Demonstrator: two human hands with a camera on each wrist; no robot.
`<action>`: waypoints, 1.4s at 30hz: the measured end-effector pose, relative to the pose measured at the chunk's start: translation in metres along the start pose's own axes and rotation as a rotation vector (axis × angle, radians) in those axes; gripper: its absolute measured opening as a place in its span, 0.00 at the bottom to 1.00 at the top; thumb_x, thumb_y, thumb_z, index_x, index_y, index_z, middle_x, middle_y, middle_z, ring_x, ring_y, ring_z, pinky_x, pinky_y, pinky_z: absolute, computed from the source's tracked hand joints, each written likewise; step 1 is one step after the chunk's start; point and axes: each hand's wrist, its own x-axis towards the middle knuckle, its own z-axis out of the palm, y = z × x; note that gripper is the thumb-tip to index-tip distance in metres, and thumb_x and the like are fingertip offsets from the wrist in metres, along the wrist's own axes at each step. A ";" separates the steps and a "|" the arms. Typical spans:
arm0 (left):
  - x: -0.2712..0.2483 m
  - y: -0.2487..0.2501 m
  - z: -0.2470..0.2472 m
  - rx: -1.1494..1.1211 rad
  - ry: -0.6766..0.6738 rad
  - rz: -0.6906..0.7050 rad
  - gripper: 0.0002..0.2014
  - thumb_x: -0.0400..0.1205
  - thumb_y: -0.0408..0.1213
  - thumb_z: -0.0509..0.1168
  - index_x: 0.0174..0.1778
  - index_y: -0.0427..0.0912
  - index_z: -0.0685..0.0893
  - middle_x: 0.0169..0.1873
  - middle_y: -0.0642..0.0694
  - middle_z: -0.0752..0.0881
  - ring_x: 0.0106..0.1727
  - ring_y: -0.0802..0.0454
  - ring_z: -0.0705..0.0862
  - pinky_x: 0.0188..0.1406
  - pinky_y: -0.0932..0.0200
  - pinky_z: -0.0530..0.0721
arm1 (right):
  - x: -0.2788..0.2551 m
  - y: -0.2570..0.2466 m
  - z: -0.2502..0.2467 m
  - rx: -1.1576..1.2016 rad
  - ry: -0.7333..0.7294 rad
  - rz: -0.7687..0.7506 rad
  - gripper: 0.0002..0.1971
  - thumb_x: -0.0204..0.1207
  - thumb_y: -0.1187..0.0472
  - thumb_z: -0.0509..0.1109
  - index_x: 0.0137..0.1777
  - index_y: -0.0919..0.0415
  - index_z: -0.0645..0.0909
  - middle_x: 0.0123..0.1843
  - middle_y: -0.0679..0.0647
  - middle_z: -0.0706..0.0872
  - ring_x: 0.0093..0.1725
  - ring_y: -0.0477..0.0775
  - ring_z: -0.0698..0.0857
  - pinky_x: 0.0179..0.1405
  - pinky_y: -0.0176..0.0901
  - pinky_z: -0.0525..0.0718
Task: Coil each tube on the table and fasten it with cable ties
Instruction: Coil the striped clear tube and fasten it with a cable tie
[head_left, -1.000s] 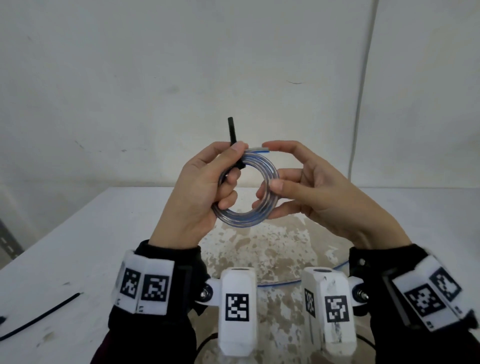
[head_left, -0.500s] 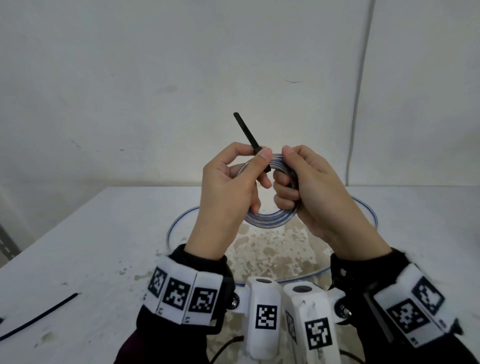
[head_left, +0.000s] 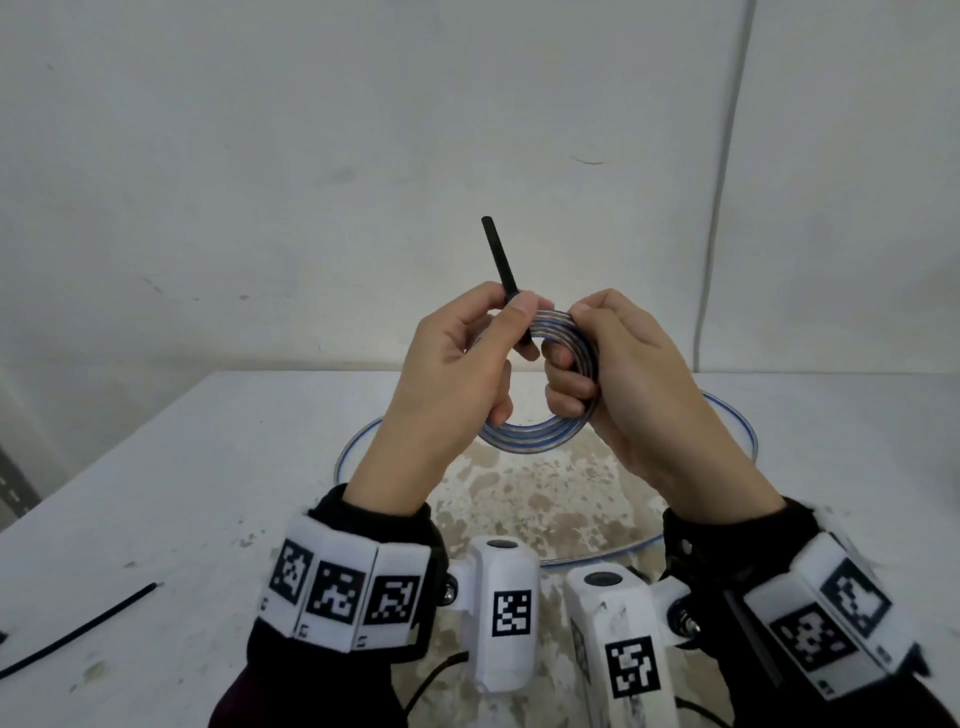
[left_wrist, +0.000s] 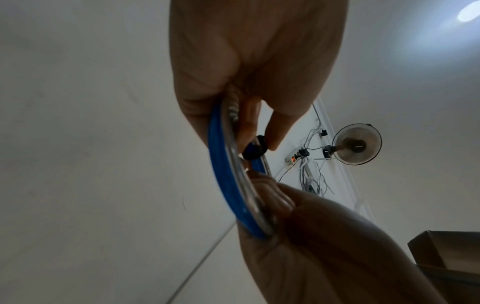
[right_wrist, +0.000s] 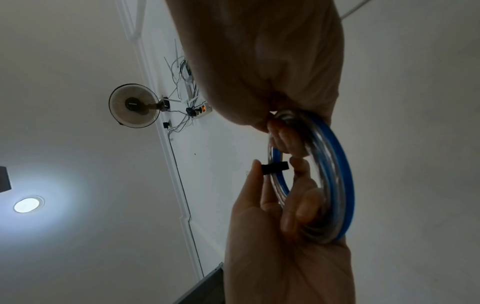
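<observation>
A coil of clear tube with a blue stripe (head_left: 535, 441) is held up above the table between both hands. My left hand (head_left: 506, 325) pinches a black cable tie (head_left: 500, 260) at the coil's top, and the tie's tail sticks up and to the left. My right hand (head_left: 623, 364) grips the coil's right side with its fingers curled through the ring. In the right wrist view the tie (right_wrist: 275, 167) crosses the coil (right_wrist: 342, 174). The left wrist view shows the tie's head (left_wrist: 253, 151) against the coil (left_wrist: 221, 174).
A second clear tube (head_left: 358, 441) lies in a wide loop on the stained white table (head_left: 208, 493) under the hands. A loose black cable tie (head_left: 78, 631) lies near the table's front left edge. A plain wall stands behind.
My right hand went from touching the coil with spread fingers to gripping its right side. Both hands drew together, and the tie's tail now leans left.
</observation>
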 end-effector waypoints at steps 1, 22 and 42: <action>0.000 -0.001 -0.001 0.002 0.001 0.013 0.10 0.86 0.38 0.60 0.51 0.38 0.86 0.34 0.41 0.79 0.15 0.57 0.63 0.19 0.62 0.68 | 0.000 0.000 0.000 0.009 -0.013 0.009 0.11 0.85 0.67 0.50 0.40 0.61 0.64 0.23 0.52 0.72 0.19 0.48 0.62 0.17 0.36 0.66; 0.001 -0.009 -0.002 -0.023 0.057 0.032 0.08 0.78 0.39 0.69 0.49 0.41 0.88 0.19 0.56 0.78 0.15 0.57 0.64 0.17 0.63 0.66 | 0.001 -0.001 -0.005 0.015 -0.115 0.084 0.04 0.85 0.67 0.54 0.55 0.60 0.69 0.25 0.53 0.74 0.22 0.48 0.66 0.20 0.38 0.70; 0.002 -0.017 -0.001 0.022 -0.081 -0.119 0.05 0.79 0.35 0.70 0.48 0.38 0.88 0.23 0.52 0.82 0.18 0.54 0.59 0.16 0.68 0.60 | 0.013 0.001 -0.031 -0.278 0.004 -0.035 0.09 0.78 0.63 0.70 0.36 0.60 0.83 0.40 0.54 0.86 0.46 0.51 0.84 0.27 0.34 0.82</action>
